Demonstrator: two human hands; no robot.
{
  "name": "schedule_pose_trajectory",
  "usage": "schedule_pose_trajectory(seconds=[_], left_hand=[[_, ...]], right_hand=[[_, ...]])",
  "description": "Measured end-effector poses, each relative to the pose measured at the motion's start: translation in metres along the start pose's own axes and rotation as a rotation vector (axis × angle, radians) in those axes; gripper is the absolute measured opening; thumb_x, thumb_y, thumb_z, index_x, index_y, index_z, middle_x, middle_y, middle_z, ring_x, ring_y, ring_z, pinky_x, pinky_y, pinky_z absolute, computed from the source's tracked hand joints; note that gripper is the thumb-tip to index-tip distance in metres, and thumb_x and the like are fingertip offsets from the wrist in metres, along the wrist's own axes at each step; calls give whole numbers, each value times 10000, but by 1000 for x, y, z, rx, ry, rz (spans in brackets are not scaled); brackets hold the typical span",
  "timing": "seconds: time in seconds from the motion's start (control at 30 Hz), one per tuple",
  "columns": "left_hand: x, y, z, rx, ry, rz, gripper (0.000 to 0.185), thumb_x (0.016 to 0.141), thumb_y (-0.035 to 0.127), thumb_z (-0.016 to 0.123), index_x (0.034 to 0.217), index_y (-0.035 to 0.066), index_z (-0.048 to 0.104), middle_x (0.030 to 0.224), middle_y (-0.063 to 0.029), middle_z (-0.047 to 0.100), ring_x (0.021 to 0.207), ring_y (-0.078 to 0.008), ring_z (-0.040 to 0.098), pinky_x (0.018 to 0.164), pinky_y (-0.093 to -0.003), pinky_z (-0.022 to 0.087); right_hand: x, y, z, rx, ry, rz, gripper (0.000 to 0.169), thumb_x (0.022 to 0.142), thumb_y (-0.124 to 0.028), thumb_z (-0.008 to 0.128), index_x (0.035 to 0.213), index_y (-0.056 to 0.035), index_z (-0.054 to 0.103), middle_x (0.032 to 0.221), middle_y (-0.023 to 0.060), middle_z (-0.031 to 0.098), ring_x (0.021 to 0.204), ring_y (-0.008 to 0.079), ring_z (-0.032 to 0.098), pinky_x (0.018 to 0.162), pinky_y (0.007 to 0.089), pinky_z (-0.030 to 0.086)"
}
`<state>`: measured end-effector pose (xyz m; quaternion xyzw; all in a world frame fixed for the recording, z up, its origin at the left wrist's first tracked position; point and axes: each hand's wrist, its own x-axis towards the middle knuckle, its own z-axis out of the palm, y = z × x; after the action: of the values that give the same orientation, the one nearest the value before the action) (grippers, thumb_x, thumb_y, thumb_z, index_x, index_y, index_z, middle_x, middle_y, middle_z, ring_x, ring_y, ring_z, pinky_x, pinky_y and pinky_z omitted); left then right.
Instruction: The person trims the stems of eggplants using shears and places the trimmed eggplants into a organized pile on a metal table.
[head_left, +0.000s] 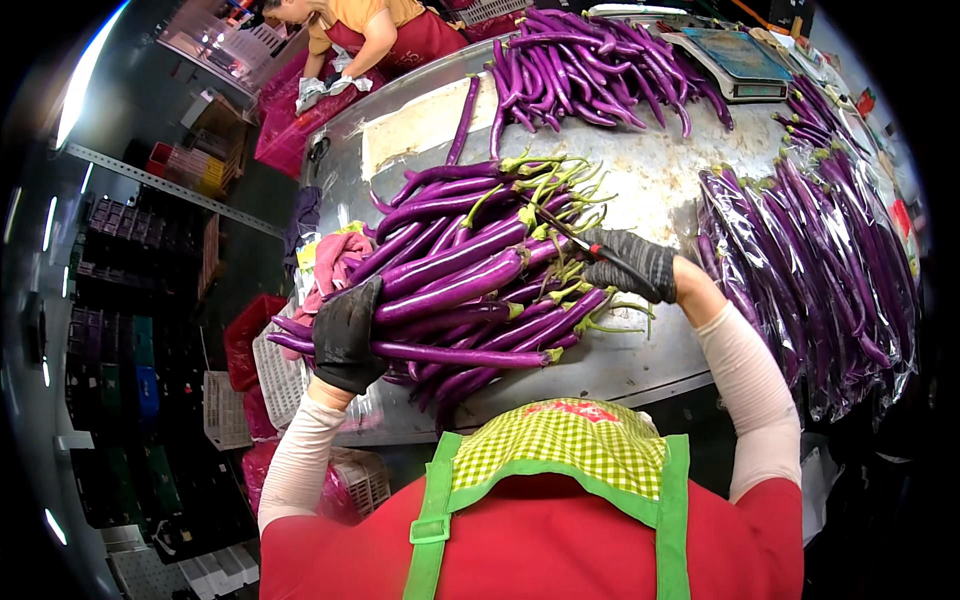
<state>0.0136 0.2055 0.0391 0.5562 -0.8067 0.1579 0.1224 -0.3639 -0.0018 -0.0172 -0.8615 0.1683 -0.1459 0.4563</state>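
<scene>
Before me a heap of long purple eggplants (450, 270) lies on a metal table, most green stems pointing right. My left hand (347, 337), in a black glove, is wrapped around several eggplants near their left ends; its fingers are partly hidden. One slim eggplant (465, 355) runs out to the right from under this hand, its stem cut short. In a dark grey knit glove, my right hand (634, 262) grips a pair of snips (600, 251) with dark handles and a red mark. The blades reach in among the green stems (551, 187) of the heap.
Eggplants in clear plastic bags (810, 270) lie to the right. At the far side are another eggplant pile (577, 67) and a weighing scale (739, 64). A pink cloth (337, 262) lies left. Beyond the table, a person (367, 37) bends over a pink-lined crate (281, 139).
</scene>
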Motion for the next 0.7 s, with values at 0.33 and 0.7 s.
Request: schedule_pose_trajectory(seconds=[0.33, 0.7], left_hand=[[-4, -1, -3, 14, 18, -29, 865, 632, 321, 816, 1372, 21, 483, 1196, -191, 622, 1069, -379, 611, 945, -473, 453], [7, -4, -16, -76, 17, -108, 894, 625, 329, 845, 1371, 9, 471, 1170, -212, 624, 1021, -395, 626, 880, -467, 496]], right_hand=[[23, -31, -18, -30, -125, 217, 220, 852, -215, 550, 958, -30, 606, 762, 169, 612, 696, 308, 604, 647, 400, 488], [-51, 27, 33, -529, 474, 648, 313, 880, -263, 594, 1116, -58, 601, 962, 203, 660, 911, 390, 646, 815, 465, 520]])
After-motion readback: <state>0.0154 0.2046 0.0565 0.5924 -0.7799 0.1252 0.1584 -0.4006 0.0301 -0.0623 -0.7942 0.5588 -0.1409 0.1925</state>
